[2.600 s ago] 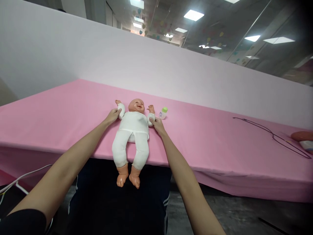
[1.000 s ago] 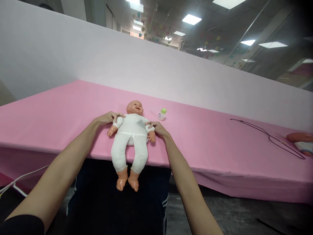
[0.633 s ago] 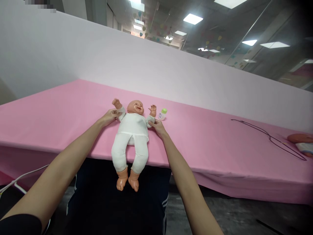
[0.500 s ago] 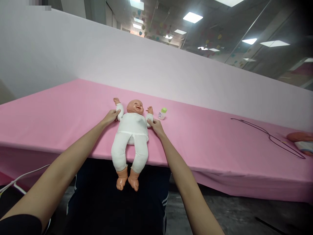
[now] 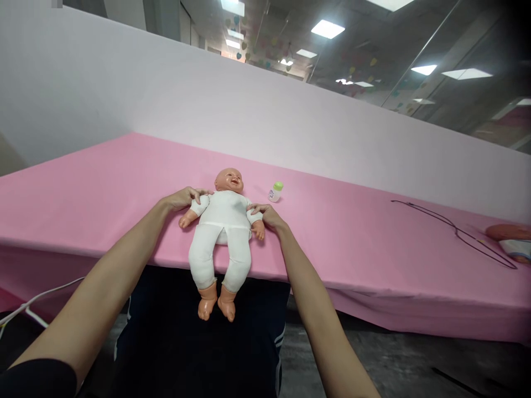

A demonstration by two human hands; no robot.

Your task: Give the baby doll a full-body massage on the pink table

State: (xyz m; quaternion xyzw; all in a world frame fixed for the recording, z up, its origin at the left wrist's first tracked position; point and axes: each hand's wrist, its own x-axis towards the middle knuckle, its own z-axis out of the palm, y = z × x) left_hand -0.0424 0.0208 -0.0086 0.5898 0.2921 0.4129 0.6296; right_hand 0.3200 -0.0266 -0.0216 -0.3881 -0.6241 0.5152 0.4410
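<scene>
A baby doll (image 5: pixel 226 213) with a white cloth body lies face up on the pink-covered table (image 5: pixel 344 232). Its feet hang past the front edge, above my lap. My left hand (image 5: pixel 185 198) grips the doll's upper arm on the left side of the picture, fingers over the white sleeve. On the other side, my right hand (image 5: pixel 267 214) is closed around the other upper arm. Both of the doll's arms point down beside its torso. A small clear bottle with a green cap (image 5: pixel 275 192) stands just beyond my right hand.
A thin dark cord (image 5: pixel 452 224) lies looped on the table's right part. Near it, at the picture's edge, is part of another doll (image 5: pixel 512 240). A white wall (image 5: pixel 269 116) rises behind the table. White cables (image 5: pixel 37 301) hang at the lower left.
Both of the doll's arms have swung from raised beside its head to lowered beside its torso. My hands have moved with them and now grip from above and outside.
</scene>
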